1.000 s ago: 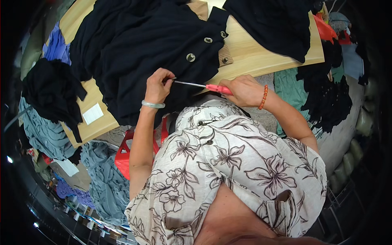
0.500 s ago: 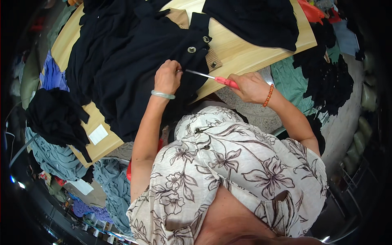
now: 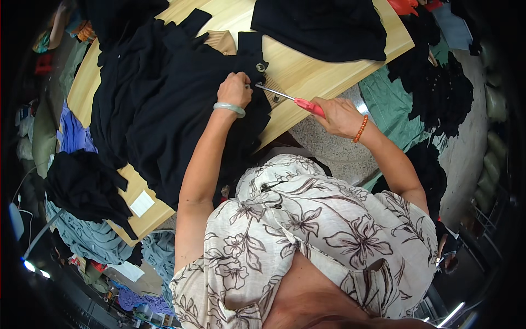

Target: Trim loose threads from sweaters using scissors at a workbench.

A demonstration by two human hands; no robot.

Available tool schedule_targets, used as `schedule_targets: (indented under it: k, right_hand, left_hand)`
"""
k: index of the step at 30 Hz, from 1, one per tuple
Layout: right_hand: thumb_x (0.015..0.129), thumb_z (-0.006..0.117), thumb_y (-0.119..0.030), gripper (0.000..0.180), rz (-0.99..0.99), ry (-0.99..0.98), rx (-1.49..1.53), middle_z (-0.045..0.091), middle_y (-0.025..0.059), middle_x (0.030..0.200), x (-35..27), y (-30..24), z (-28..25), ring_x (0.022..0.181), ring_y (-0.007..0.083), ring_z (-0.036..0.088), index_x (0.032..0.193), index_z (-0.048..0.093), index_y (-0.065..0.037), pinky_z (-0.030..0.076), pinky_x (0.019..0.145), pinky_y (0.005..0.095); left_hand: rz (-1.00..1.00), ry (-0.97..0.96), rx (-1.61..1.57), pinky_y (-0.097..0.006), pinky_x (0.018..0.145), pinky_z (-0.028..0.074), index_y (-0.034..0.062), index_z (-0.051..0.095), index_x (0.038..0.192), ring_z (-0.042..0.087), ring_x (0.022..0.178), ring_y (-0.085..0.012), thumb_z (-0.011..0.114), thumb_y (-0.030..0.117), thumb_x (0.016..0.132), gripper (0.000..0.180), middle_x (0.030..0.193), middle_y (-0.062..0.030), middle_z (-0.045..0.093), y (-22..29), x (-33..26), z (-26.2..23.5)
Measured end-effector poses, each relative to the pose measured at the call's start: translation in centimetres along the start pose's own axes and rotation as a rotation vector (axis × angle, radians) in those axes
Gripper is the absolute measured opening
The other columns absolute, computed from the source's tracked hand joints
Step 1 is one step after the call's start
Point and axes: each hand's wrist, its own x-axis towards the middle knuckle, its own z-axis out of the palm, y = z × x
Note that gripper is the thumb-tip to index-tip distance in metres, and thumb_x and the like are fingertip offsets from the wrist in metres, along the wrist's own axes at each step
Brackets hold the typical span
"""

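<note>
A dark knit garment (image 3: 170,93) with large round buttons (image 3: 260,67) and a tan ribbed band (image 3: 222,42) lies spread on the wooden table. My left hand (image 3: 235,90) is closed on the garment's edge, its fingertips pinching beside a button they partly cover. Wrapped in my right hand (image 3: 339,117) is the handle of a red-handled tool (image 3: 311,106) with a thin metal shaft. The shaft points left, and its tip is close to my left fingertips, over the garment. Whether the tip touches cloth, I cannot tell.
Another dark garment (image 3: 323,27) lies at the table's (image 3: 397,44) far right. A small black piece (image 3: 82,183) and a white paper (image 3: 142,204) are on its left part. Green cloth (image 3: 389,104) and dark fabric lie on the floor at right; grey-blue cloth (image 3: 82,236) is heaped at left.
My left hand has moved farther up the garment's edge to a button. The tool's tip has followed and stays close to those fingers. The whole view has shifted slightly.
</note>
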Motion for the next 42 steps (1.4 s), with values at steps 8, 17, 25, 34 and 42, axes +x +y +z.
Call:
schedule_targets:
  k: [8, 17, 25, 34, 42]
  right_hand:
    - [0.091, 0.060, -0.026, 0.024, 0.020, 0.028, 0.098, 0.067, 0.0201, 0.085, -0.7, 1.5, 0.3, 0.085, 0.0407, 0.065, 0.106, 0.058, -0.007, 0.049, 0.077, 0.0501]
    - [0.088, 0.061, -0.022, 0.026, 0.090, 0.088, -0.022, 0.065, 0.0232, 0.088, 0.0, 2.5, 1.9, 0.087, 0.0436, 0.062, 0.109, 0.057, -0.007, 0.048, 0.077, 0.0518]
    - [0.090, 0.060, -0.018, 0.022, 0.001, 0.084, 0.187, 0.067, 0.0191, 0.090, 0.5, 2.5, -0.6, 0.086, 0.0405, 0.064, 0.108, 0.059, -0.006, 0.050, 0.076, 0.0473]
    - [0.091, 0.062, -0.016, 0.017, -0.254, 0.338, -0.066, 0.064, 0.0221, 0.084, 6.0, -1.1, -4.1, 0.083, 0.0414, 0.062, 0.102, 0.062, -0.003, 0.049, 0.072, 0.0477]
    - [0.090, 0.066, -0.029, 0.034, -0.219, 0.315, -0.194, 0.059, 0.0229, 0.066, 11.3, -10.6, -6.8, 0.065, 0.0430, 0.060, 0.074, 0.059, 0.000, 0.047, 0.056, 0.0473]
  left_hand:
    - [0.161, 0.073, 0.029, -0.044, 0.080, 0.050, 0.0076, 0.066, 0.099, 0.060, 0.096, -0.0353, 0.075, 0.020, 0.078, 0.026, 0.094, -0.0126, 0.063, 1.0, 1.8, 0.3]
    - [-0.030, -0.040, 0.024, -0.042, 0.083, 0.053, 0.0095, 0.069, 0.090, 0.066, 0.093, -0.0352, 0.068, 0.011, 0.070, 0.021, 0.098, -0.0170, 0.067, -0.6, 7.0, 5.7]
    - [-0.044, 0.173, -0.575, -0.034, 0.074, 0.054, 0.0013, 0.069, 0.097, 0.068, 0.079, -0.0272, 0.064, 0.009, 0.080, 0.020, 0.085, -0.0138, 0.069, 0.0, 3.9, 3.6]
    - [-0.260, 1.221, -0.239, -0.027, 0.073, 0.050, 0.0030, 0.068, 0.107, 0.061, 0.080, -0.0152, 0.069, 0.010, 0.084, 0.024, 0.097, -0.0079, 0.062, -16.9, -9.3, -12.4]
    - [-0.806, 1.004, -0.468, -0.039, 0.085, 0.050, 0.0028, 0.063, 0.110, 0.062, 0.096, -0.0329, 0.075, 0.022, 0.070, 0.046, 0.104, -0.0199, 0.065, -34.4, -15.7, -7.9]
